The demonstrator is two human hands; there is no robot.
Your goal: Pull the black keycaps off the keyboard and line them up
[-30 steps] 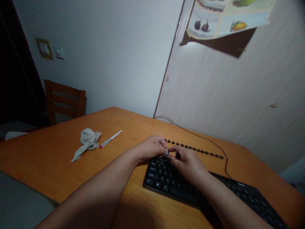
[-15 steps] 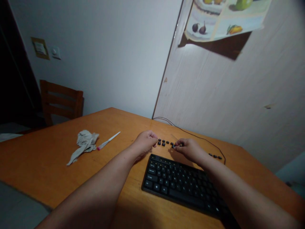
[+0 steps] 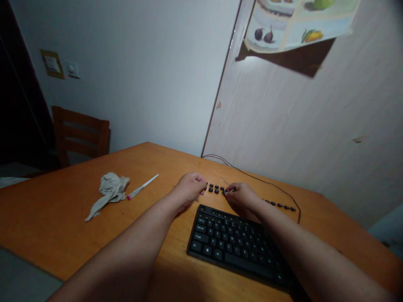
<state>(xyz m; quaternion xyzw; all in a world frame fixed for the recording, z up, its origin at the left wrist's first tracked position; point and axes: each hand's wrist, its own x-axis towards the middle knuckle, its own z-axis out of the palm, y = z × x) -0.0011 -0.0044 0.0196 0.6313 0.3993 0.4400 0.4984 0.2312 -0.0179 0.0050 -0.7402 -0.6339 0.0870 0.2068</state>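
Observation:
Beyond the black keyboard [image 3: 233, 247] lie small black keycaps [image 3: 216, 191], set out in two short rows on the table. At the left end of these rows is my left hand [image 3: 191, 186], its fingers closed and the tips at a dark keycap [image 3: 205, 185]. My right hand [image 3: 242, 194] is at the other end, thumb and fingers pinched on a keycap [image 3: 223, 191] close to the tabletop. The right hand hides part of the row behind it. My right forearm passes over the right part of the keyboard. Several bare key positions show along its top row.
Farther right, more keycaps [image 3: 279, 205] form a line beside a thin black cable [image 3: 261, 179]. A crumpled grey cloth [image 3: 113, 186] and a white brush-like stick with a pink end [image 3: 143, 186] lie left. The wooden table [image 3: 147, 157] meets the wall; a chair [image 3: 82, 134] stands behind.
My right hand has shifted slightly left along the keycaps, uncovering more of the line at right. A dark keycap now shows at my left fingertips, and that hand has barely moved.

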